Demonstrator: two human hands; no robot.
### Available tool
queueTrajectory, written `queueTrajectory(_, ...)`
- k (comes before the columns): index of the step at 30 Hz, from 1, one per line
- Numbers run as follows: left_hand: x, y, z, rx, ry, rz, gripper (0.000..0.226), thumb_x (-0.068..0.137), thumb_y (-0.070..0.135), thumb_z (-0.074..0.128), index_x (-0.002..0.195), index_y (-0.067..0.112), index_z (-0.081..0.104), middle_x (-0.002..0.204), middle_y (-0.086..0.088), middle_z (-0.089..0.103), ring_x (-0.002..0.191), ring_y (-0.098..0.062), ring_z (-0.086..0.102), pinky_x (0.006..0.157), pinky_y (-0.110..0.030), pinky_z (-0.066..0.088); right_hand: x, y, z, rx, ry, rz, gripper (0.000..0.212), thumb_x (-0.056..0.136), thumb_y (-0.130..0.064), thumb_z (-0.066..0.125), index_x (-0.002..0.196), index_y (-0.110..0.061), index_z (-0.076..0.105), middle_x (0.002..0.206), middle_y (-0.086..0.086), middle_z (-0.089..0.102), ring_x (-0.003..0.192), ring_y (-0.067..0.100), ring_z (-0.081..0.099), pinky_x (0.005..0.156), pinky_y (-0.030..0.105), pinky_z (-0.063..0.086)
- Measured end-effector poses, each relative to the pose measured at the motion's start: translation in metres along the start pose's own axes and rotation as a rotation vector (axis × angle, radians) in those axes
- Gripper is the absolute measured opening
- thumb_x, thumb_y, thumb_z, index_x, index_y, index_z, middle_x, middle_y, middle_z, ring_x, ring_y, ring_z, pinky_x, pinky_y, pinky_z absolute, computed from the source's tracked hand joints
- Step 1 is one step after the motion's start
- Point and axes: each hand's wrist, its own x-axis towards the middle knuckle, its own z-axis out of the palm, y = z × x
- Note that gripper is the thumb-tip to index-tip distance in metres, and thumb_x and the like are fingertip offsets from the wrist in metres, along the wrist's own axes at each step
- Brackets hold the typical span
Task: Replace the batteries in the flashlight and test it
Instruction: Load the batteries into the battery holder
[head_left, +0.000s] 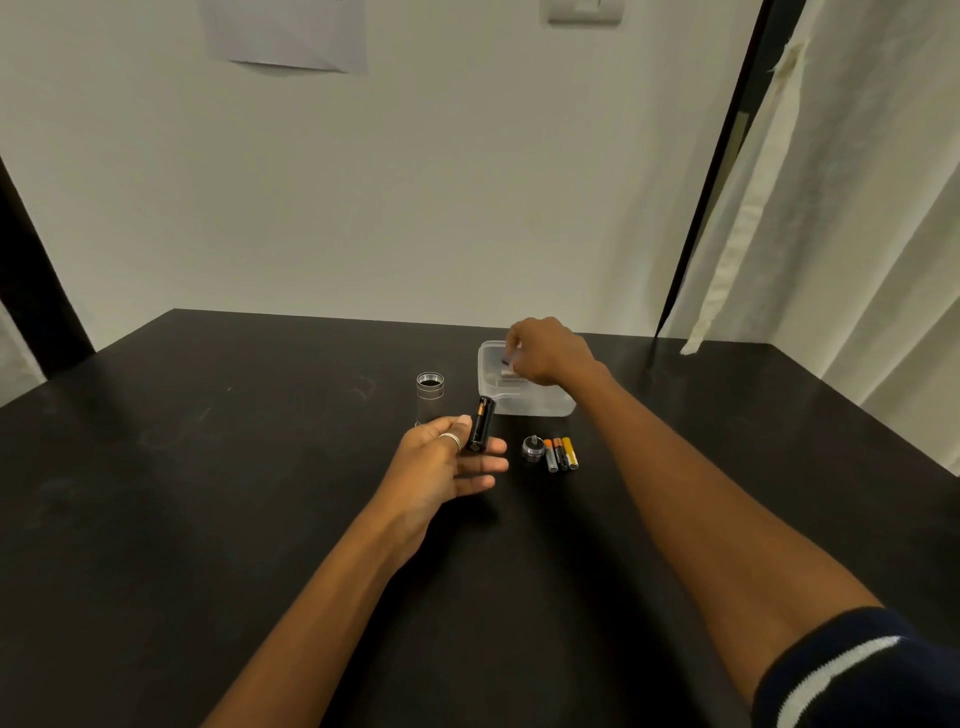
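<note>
Nearest, two bare forearms reach forward over a dark table (208, 467), the right one leaving a dark sleeve (841, 670) with a pale stripe. Taking the clear plastic container (540, 405) toward the table's far edge as the landmark: just nearer than it and to its left, the left hand (447, 462) pinches a black battery holder (480, 423) between thumb and fingers, the other fingers loosely spread. The holder's long axis stands nearly upright, tilted slightly right, its top end pointing toward the container's near left corner; an orange-marked cell shows in its side. Just nearer than the container, three loose batteries (561, 453) lie side by side on the table, long axes running roughly near to far, with a small silver end cap (533, 448) touching their left side. Left of the container, the silver flashlight body (429, 397) stands upright, open end up. The right hand (545, 353) dips into the container, fingers curled together on something small; what it is cannot be made out.
</note>
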Motion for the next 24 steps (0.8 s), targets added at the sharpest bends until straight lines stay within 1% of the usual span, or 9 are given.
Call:
queueTrajectory(2, 0.000, 0.001, 0.001, -0.011, 0.000, -0.004, 0.029, 0.109, 0.019, 0.043, 0.135, 0.011, 0.053, 0.097, -0.010, 0.080, 0.087, -0.021, 0.078, 0.069, -0.031, 0.059, -0.013, -0.008, -0.015, 0.192, 0.139, -0.023, 0.025, 0.094, -0.014, 0.062, 0.117, -0.018, 0.071, 0.113, 0.004, 0.072, 0.099, 0.023, 0.067, 0.086, 0.037, 0.056)
queueTrajectory(4, -0.001, 0.002, 0.001, -0.017, -0.001, -0.007, 0.029, 0.109, 0.019, 0.043, 0.135, 0.010, 0.053, 0.097, -0.010, 0.080, 0.086, -0.021, 0.078, 0.069, -0.029, 0.060, -0.032, -0.019, -0.032, 0.374, 0.216, -0.046, 0.024, 0.096, -0.013, 0.061, 0.115, -0.020, 0.072, 0.096, 0.001, 0.074, 0.088, 0.017, 0.069, 0.083, 0.034, 0.056)
queueTrajectory(6, -0.003, 0.003, 0.002, -0.009, -0.003, -0.005, 0.029, 0.109, 0.018, 0.043, 0.135, 0.009, 0.054, 0.099, -0.011, 0.079, 0.085, -0.020, 0.078, 0.067, -0.028, 0.061, -0.057, -0.029, -0.042, 0.541, 0.236, -0.046, 0.023, 0.096, -0.011, 0.061, 0.114, -0.021, 0.071, 0.087, 0.001, 0.075, 0.079, 0.012, 0.072, 0.077, 0.029, 0.059)
queueTrajectory(9, -0.005, 0.004, 0.003, 0.001, 0.000, 0.003, 0.028, 0.109, 0.017, 0.042, 0.131, 0.007, 0.056, 0.101, -0.014, 0.078, 0.081, -0.018, 0.077, 0.065, -0.027, 0.061, -0.098, -0.038, -0.044, 0.743, 0.220, -0.026, 0.025, 0.098, -0.009, 0.056, 0.117, -0.020, 0.067, 0.088, -0.001, 0.073, 0.075, 0.010, 0.076, 0.071, 0.025, 0.063)
queueTrajectory(12, -0.008, 0.004, 0.004, 0.029, -0.005, 0.019, 0.029, 0.109, 0.017, 0.042, 0.130, 0.005, 0.058, 0.103, -0.016, 0.077, 0.081, -0.018, 0.077, 0.064, -0.025, 0.060, -0.130, -0.041, -0.039, 0.820, 0.200, -0.006, 0.027, 0.098, -0.005, 0.052, 0.117, -0.018, 0.067, 0.093, -0.002, 0.071, 0.074, 0.011, 0.077, 0.070, 0.021, 0.062)
queueTrajectory(16, -0.011, 0.003, 0.005, 0.072, -0.013, 0.038, 0.029, 0.110, 0.018, 0.041, 0.125, 0.004, 0.062, 0.100, -0.015, 0.076, 0.079, -0.017, 0.075, 0.067, -0.025, 0.060, -0.159, -0.043, -0.024, 0.941, 0.224, 0.046, 0.021, 0.097, -0.005, 0.059, 0.112, -0.018, 0.065, 0.098, 0.004, 0.070, 0.078, 0.014, 0.078, 0.074, 0.030, 0.064)
queueTrajectory(20, -0.010, 0.002, 0.004, 0.095, -0.014, 0.045, 0.029, 0.110, 0.018, 0.042, 0.127, 0.005, 0.061, 0.099, -0.014, 0.076, 0.081, -0.017, 0.076, 0.067, -0.025, 0.059, -0.169, -0.045, -0.007, 0.927, 0.286, 0.042, 0.020, 0.099, -0.009, 0.064, 0.115, -0.020, 0.061, 0.101, 0.002, 0.068, 0.081, 0.010, 0.076, 0.071, 0.025, 0.063)
queueTrajectory(22, -0.009, 0.001, 0.003, 0.098, -0.012, 0.051, 0.029, 0.109, 0.019, 0.043, 0.127, 0.006, 0.061, 0.101, -0.014, 0.076, 0.082, -0.017, 0.076, 0.067, -0.026, 0.059, -0.170, -0.044, -0.003, 0.910, 0.319, 0.037, 0.021, 0.097, -0.010, 0.066, 0.115, -0.021, 0.060, 0.101, 0.000, 0.069, 0.082, 0.010, 0.076, 0.073, 0.026, 0.063)
queueTrajectory(24, -0.009, 0.000, 0.004, 0.108, -0.013, 0.065, 0.028, 0.109, 0.020, 0.043, 0.125, 0.007, 0.063, 0.102, -0.014, 0.076, 0.083, -0.017, 0.075, 0.068, -0.026, 0.059, -0.171, -0.044, 0.000, 0.873, 0.350, 0.035, 0.025, 0.095, -0.014, 0.071, 0.115, -0.022, 0.060, 0.098, -0.003, 0.070, 0.085, 0.009, 0.074, 0.075, 0.024, 0.061)
